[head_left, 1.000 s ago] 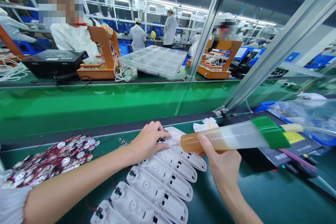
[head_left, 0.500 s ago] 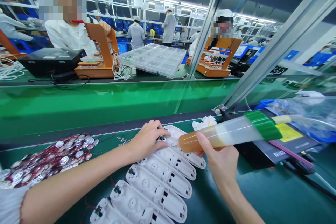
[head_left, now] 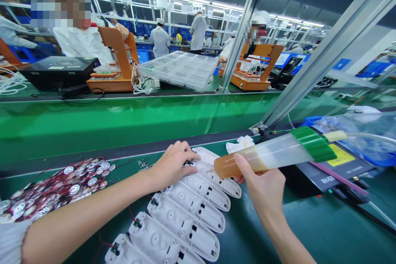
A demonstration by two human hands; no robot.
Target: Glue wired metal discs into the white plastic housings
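Observation:
Several white plastic shells [head_left: 181, 218] lie side by side in a slanting row on the green bench, some with small green parts and red wires at their left ends. My left hand [head_left: 175, 165] rests at the upper end of the row, its thumb and fingers bent around the end of a shell; what lies between them is mostly hidden. My right hand [head_left: 262, 185] is wrapped round a translucent syringe [head_left: 269, 152] of amber liquid with a green cap and a hose. The syringe is tilted, its thin tip over one of the far shells.
At the left lies a heap of metal discs with red wires [head_left: 74, 189]. A black box [head_left: 321, 177] and bagged parts [head_left: 365, 132] are on the right. Crumpled tissue [head_left: 239, 144] lies behind the shells. Across the green belt [head_left: 93, 119], people work at orange fixtures [head_left: 120, 62].
The syringe and my right hand have shifted slightly to the right. My left hand has stayed almost where it was on the shells.

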